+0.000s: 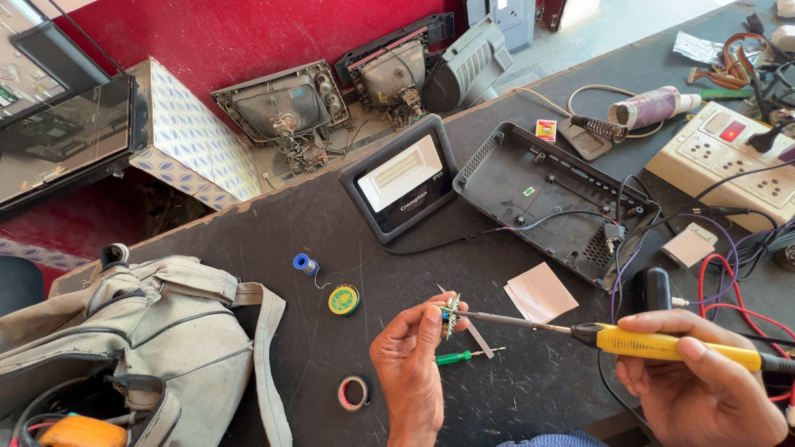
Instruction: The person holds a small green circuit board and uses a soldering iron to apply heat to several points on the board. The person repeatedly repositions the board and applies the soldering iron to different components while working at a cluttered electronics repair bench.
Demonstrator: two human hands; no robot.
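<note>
My left hand (410, 356) pinches a small green circuit board (451, 314) edge-on above the dark workbench (248, 273). A yellow-handled soldering iron (662, 343) lies in my right hand (704, 389). Its metal tip reaches left and touches the board. Under the board lie a green-handled screwdriver (460, 357) and a pair of tweezers (472, 329).
A flood lamp (402, 182) and an open black plastic case (551, 199) sit behind. A solder spool (305, 264), flux tin (344, 300), tape roll (354, 393), grey bag (141, 348), paper squares (540, 291), socket board (729, 157) and tangled wires (729, 281) surround my hands.
</note>
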